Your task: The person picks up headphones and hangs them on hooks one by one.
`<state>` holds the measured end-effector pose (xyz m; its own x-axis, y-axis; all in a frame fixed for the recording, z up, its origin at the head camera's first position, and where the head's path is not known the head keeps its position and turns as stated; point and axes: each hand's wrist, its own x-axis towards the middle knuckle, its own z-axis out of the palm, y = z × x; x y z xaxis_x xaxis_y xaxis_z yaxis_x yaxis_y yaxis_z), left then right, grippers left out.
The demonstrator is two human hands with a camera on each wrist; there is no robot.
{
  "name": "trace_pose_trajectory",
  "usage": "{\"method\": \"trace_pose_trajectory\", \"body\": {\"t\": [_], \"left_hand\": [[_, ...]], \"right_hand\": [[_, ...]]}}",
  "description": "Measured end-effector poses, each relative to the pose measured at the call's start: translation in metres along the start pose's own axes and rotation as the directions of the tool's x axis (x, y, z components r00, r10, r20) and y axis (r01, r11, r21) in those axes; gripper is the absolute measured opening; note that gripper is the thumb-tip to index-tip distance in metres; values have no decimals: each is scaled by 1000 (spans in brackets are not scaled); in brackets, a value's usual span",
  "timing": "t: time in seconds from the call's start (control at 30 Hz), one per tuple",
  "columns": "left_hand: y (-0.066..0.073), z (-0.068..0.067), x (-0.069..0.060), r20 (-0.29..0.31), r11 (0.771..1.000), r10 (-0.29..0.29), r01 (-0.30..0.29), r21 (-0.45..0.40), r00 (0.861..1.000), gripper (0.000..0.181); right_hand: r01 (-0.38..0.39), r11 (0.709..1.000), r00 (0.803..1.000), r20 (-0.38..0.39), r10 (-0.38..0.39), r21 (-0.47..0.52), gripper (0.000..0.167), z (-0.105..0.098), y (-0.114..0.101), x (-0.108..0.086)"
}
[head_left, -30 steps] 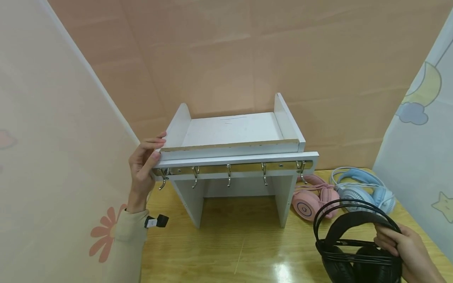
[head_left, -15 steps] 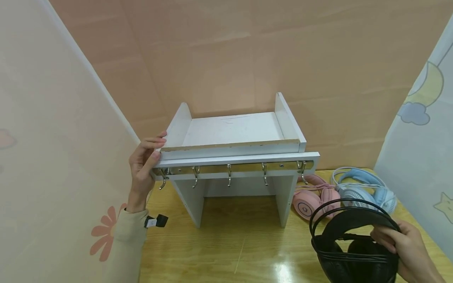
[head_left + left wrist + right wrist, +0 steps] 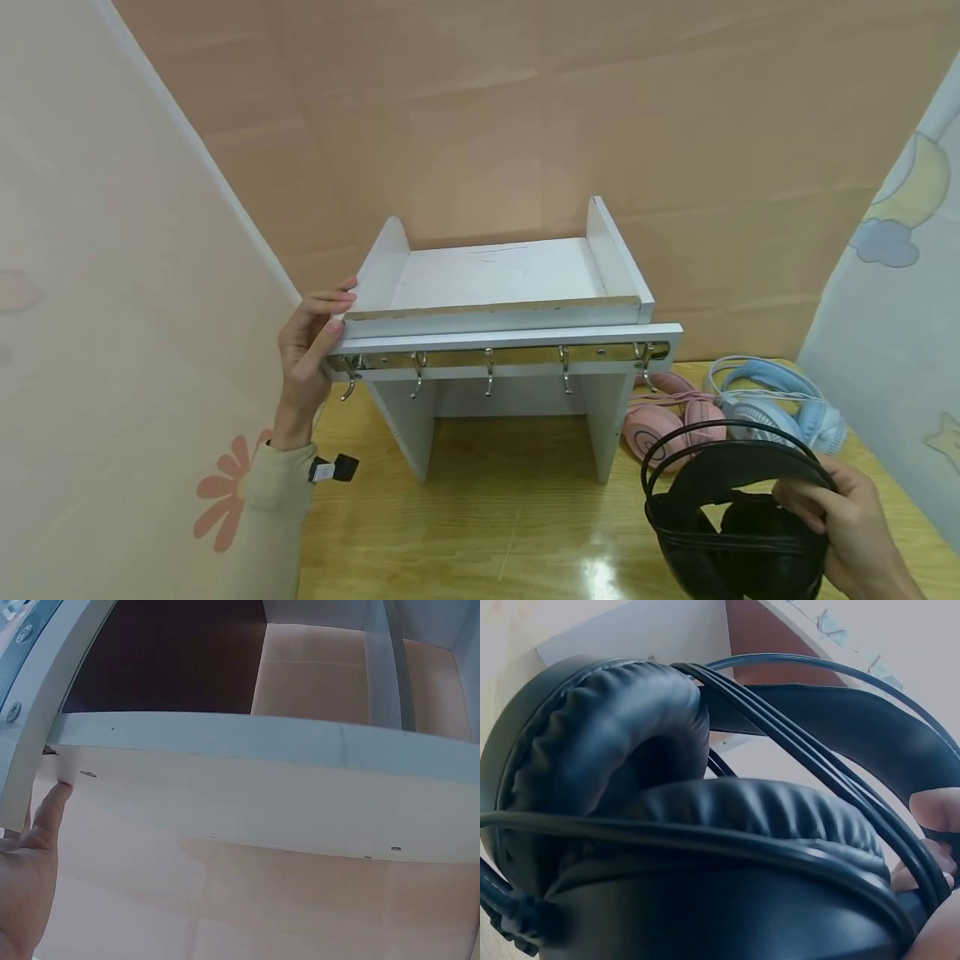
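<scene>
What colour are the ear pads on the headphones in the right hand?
Black; the right wrist view shows the ear pads best.

The white shelf (image 3: 225, 772) is held at its edge by the left hand (image 3: 28, 874); two screws (image 3: 25, 633) are seen above the grip.

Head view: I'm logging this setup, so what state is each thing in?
Black headphones: held in the right hand.
White shelf: standing on the table, left end gripped by the left hand.
Hooks: all five bare.
Pink headphones: lying on the table, partly hidden by the black headphones.
Light blue headphones: lying on the table, cable looped over them.
</scene>
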<state>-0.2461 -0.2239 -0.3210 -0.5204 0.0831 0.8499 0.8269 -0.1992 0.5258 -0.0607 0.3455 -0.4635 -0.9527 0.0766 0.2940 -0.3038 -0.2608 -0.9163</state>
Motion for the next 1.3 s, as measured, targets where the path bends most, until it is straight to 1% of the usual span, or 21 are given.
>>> {"method": "trace_pose_trajectory", "body": {"t": [0.1,0.17,0.27,0.37,0.53,0.6,0.67,0.8,0.83,1.0,1.03,1.07,1.17,1.3], "left_hand": [[0,1,0,7,1000,-3,3,7,1000,35],[-1,1,0,7,1000,0,0,10,1000,34],[-1,1,1,1,1000,11,-11,10,1000,32],[-1,0,2,-7,1000,20,-20,9,1000,30],[-1,0,1,-6,1000,11,-11,17,1000,32],[-1,-1,1,-2,1000,8,-8,23,1000,33],[0,-1,1,7,1000,7,-7,22,1000,34],[1,-2,1,28,1000,4,-5,20,1000,33],[2,-3,1,32,1000,2,-2,20,999,33],[3,-4,1,53,1000,-9,8,16,999,32],[3,-3,1,56,1000,-13,12,17,998,32],[3,-3,2,58,1000,-15,13,19,998,31],[2,-4,2,57,999,-20,17,42,998,30],[3,-4,3,44,996,-14,10,86,999,26]], "right_hand": [[11,999,999,37,-13,35,54,2,-1,-2],[21,995,997,66,-27,98,55,4,-1,-3],[42,979,992,110,-65,200,56,7,0,-1],[54,961,984,149,-98,273,57,10,0,1],[88,968,975,177,-132,236,62,17,-3,3],[105,967,973,175,-148,234,64,21,-2,4],[115,951,969,180,-171,286,63,26,0,5],[127,907,959,184,-215,401,60,36,6,6],[125,907,958,190,-216,401,60,38,7,6],[168,914,956,166,-243,370,57,49,9,6],[175,911,954,164,-251,374,56,51,10,6],[186,902,952,157,-265,390,55,54,10,6],[200,893,946,158,-284,404,55,62,10,9],[220,893,943,151,-298,392,56,73,9,12]]}}
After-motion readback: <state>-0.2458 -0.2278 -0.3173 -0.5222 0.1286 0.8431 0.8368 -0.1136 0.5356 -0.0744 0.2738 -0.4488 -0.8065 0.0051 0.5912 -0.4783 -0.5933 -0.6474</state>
